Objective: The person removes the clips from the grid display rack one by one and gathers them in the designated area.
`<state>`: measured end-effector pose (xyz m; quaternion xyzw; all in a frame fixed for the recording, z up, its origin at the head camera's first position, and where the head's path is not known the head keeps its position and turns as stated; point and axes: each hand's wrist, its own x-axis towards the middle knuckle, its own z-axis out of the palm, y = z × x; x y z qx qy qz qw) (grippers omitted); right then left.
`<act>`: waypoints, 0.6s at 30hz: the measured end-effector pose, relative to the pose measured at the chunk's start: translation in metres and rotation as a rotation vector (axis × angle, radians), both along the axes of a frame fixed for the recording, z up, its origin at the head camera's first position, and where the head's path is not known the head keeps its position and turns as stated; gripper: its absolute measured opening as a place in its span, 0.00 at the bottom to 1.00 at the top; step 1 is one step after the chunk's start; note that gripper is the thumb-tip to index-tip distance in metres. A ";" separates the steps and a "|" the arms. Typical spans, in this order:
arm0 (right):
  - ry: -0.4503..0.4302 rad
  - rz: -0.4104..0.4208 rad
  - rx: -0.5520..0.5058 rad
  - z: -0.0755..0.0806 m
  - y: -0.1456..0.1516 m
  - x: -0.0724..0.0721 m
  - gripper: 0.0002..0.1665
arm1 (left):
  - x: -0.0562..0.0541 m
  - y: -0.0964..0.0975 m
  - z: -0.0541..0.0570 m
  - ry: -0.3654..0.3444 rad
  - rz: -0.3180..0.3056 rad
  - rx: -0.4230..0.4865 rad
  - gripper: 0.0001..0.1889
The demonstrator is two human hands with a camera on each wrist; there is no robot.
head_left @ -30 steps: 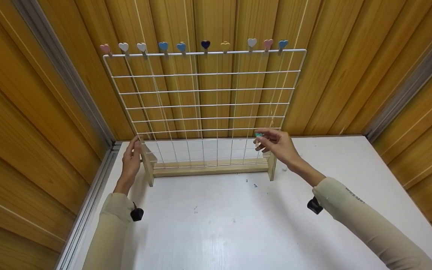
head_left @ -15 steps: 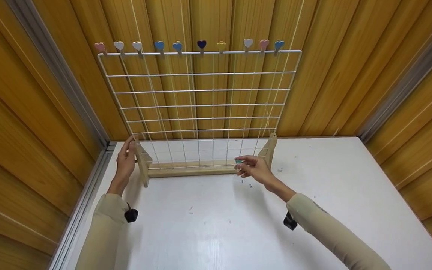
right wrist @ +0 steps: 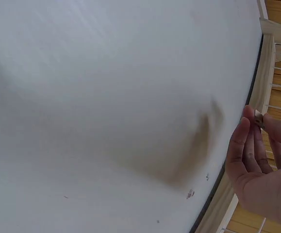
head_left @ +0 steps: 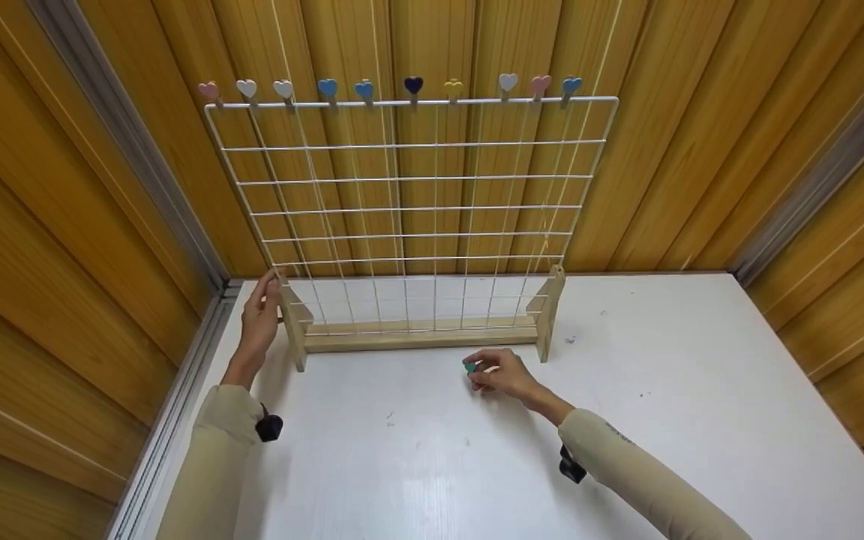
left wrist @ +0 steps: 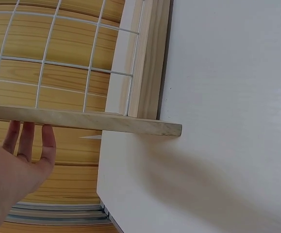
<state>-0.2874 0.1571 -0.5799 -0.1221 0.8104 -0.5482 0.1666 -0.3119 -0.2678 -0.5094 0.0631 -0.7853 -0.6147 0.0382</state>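
A small clothespin with a green heart (head_left: 469,367) is pinched between the thumb and fingers of my right hand (head_left: 503,373), above the white table in front of the stand. In the right wrist view, only a short piece of the clothespin (right wrist: 258,118) shows between the fingertips. My left hand (head_left: 258,319) holds the left upright of the wooden stand (head_left: 421,341). The left wrist view has its fingers (left wrist: 49,141) at the edge of that upright; their tips are partly hidden. A white wire grid (head_left: 394,103) rises from the stand.
Several heart clothespins, such as a dark blue one (head_left: 413,85), line the grid's top bar. Yellow wood-plank walls (head_left: 702,135) enclose the back and sides. Small dark marks (head_left: 570,340) dot the white table (head_left: 372,465).
My right hand has moved down and to the left with the green heart clothespin, from the grid's lower right to low in front of the stand. The left hand stays on the stand.
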 end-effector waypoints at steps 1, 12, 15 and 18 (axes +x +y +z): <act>0.013 -0.008 0.010 -0.002 0.000 0.001 0.18 | 0.000 0.000 0.000 -0.001 0.001 -0.001 0.30; 0.129 0.002 0.083 -0.024 -0.001 0.008 0.12 | -0.007 0.002 -0.006 0.020 -0.003 -0.002 0.31; 0.160 0.033 0.099 -0.029 -0.004 0.009 0.11 | -0.005 0.000 -0.006 0.026 -0.001 -0.015 0.31; 0.184 0.033 0.102 -0.031 -0.006 0.010 0.11 | -0.002 0.000 -0.006 0.020 0.004 -0.020 0.31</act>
